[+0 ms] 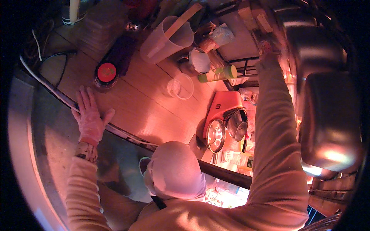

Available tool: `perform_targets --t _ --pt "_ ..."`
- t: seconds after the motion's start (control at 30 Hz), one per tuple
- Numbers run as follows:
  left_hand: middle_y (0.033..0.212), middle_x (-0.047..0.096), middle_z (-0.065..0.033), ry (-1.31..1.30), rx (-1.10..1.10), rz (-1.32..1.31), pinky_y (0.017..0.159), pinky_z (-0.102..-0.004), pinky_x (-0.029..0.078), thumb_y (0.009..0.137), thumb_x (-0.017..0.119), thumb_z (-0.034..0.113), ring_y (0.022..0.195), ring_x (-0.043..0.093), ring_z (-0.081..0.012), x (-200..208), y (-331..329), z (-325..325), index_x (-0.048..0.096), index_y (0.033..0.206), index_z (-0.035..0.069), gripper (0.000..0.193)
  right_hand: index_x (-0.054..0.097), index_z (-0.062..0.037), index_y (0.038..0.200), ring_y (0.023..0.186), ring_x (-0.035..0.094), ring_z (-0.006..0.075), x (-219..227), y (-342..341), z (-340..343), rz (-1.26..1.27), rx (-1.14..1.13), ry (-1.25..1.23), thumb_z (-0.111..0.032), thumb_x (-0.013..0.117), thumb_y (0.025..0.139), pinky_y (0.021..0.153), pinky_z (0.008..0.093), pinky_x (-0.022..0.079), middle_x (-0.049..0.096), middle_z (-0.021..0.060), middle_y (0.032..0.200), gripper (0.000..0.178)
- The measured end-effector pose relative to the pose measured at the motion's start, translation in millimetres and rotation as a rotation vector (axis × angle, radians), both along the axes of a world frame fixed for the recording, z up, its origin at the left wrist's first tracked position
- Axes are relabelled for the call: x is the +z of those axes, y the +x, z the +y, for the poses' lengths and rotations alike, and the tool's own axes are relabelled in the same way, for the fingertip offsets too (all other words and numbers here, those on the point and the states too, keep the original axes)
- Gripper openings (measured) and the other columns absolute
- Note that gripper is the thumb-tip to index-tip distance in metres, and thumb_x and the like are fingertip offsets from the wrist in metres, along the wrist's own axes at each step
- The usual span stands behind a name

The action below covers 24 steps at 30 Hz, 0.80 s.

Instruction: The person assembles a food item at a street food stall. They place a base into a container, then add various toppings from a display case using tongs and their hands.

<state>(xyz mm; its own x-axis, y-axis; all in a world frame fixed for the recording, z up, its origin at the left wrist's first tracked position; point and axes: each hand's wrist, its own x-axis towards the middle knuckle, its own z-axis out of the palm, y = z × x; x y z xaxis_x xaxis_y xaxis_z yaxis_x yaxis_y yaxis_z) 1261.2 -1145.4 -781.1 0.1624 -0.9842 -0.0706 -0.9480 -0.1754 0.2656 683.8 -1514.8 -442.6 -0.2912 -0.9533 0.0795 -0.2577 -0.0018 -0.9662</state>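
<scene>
My left hand (90, 115), in a thin translucent glove, lies with fingers spread at the table's near left edge. Just beyond its fingertips stands a dark jar with a red lid (106, 72). My right arm stretches far forward to the right. My right hand (267, 61) is among things at a rack, close to a small reddish round item (265, 47). Its fingers are dim and blurred, so any grip is hidden. A clear round tub (180, 86) stands on the wooden table (135, 104) between my arms.
A translucent pitcher (156, 48) with a wooden stick (183, 21) stands at the back. Beside the right arm are a green-capped bottle (216, 74), an orange kitchen scale (227, 102) and metal bowls (216, 135). Large metal pans (329, 119) line the right. A white cable (48, 86) follows the table edge.
</scene>
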Motion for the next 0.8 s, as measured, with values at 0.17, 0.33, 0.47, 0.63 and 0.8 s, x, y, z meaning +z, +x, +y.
perform_targets --t 0.17,0.33,0.47,0.63,0.8 --pt "0.177 0.009 -0.0157 -0.005 0.006 0.021 0.122 -0.0722 0.019 0.089 0.065 0.068 0.163 0.011 -0.0371 4.7 0.0 0.2 0.011 0.169 0.007 0.115 0.064 -0.0069 0.131 0.108 0.068 0.0234 -8.7 -6.9 14.5 -0.168 -0.008 -0.045 -0.021 0.067 0.096 0.088 0.045 0.059 0.07 0.011 0.124 0.038" --pt "0.177 0.01 -0.0157 0.038 -0.003 0.005 0.121 -0.0722 0.02 0.089 0.065 0.067 0.163 0.012 -0.0372 7.7 -1.2 -1.8 0.013 0.169 0.006 0.114 0.066 -0.007 0.126 0.103 0.069 0.0231 -13.5 -11.7 43.4 -0.329 -0.042 -0.061 -0.022 0.069 0.093 0.086 0.0438 0.059 0.071 0.0098 0.119 0.036" --pt "0.177 0.011 -0.0163 0.011 -0.006 0.027 0.121 -0.0727 0.02 0.089 0.065 0.067 0.163 0.013 -0.0371 8.6 -1.6 -0.8 0.013 0.169 0.006 0.113 0.068 -0.0071 0.123 0.1 0.07 0.0229 -23.4 1.7 64.5 -0.494 -0.07 -0.036 -0.023 0.071 0.091 0.085 0.0428 0.059 0.072 0.0089 0.114 0.035" --pt "0.177 0.011 -0.0158 0.035 -0.086 0.084 0.12 -0.0738 0.022 0.092 0.064 0.066 0.162 0.013 -0.0372 17.8 9.2 1.1 0.013 0.169 0.009 0.109 0.07 -0.0073 0.118 0.095 0.071 0.0226 -43.1 22.2 92.7 -0.78 -0.095 0.016 -0.024 0.073 0.089 0.083 0.0416 0.06 0.074 0.0077 0.109 0.034" --pt "0.16 0.042 -0.0159 0.227 -0.135 -0.018 0.112 -0.072 0.031 0.091 0.069 0.053 0.151 0.034 -0.0366 49.1 -2.8 -1.7 0.043 0.156 0.01 0.082 0.072 -0.0074 0.114 0.09 0.073 0.0223 -30.7 23.6 87.4 -0.712 -0.012 0.001 -0.025 0.076 0.087 0.081 0.0404 0.06 0.075 0.0065 0.104 0.033"
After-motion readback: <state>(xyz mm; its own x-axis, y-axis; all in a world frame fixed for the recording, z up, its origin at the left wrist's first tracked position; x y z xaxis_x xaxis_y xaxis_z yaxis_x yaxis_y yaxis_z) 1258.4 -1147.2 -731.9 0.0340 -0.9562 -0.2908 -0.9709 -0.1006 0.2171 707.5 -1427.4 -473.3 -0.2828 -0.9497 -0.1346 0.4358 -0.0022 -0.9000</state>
